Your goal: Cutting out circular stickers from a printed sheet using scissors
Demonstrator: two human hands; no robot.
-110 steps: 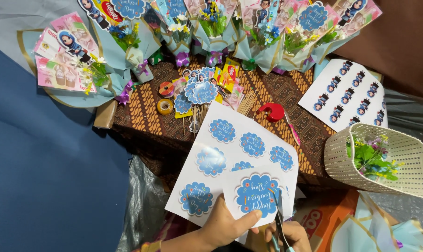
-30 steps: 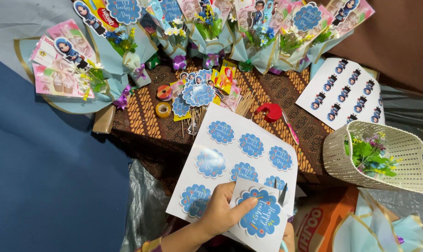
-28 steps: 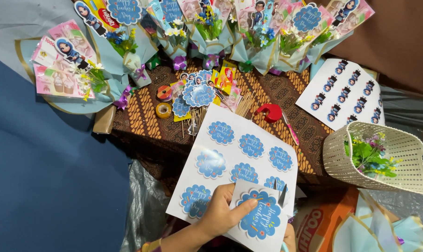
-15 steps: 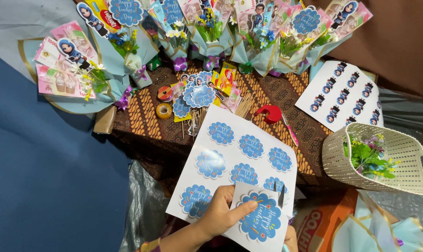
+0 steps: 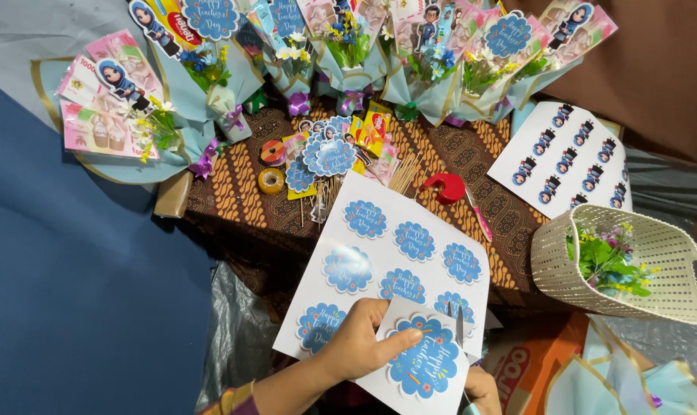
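Note:
My left hand [image 5: 361, 347] pinches a white paper piece printed with a blue scalloped sticker [image 5: 424, 364], thumb lying across its left edge. My right hand [image 5: 480, 390], mostly out of frame at the bottom, grips scissors [image 5: 459, 328] whose blades point up into the paper's right edge. Under both hands lies a white sheet [image 5: 410, 253] covered with several more blue scalloped stickers.
A cream perforated basket [image 5: 656, 265] with small artificial flowers stands at right. A second sheet of cartoon-figure stickers [image 5: 565, 157] lies behind it. Tape rolls [image 5: 272, 167], a red tape dispenser [image 5: 446, 187], skewers and cut toppers sit on the batik cloth. Wrapped bouquets [image 5: 348, 54] line the back.
The cut piece with the blue sticker has turned clockwise in my left hand over the last seconds, and the scissors have shifted along its right edge. Everything else stays put.

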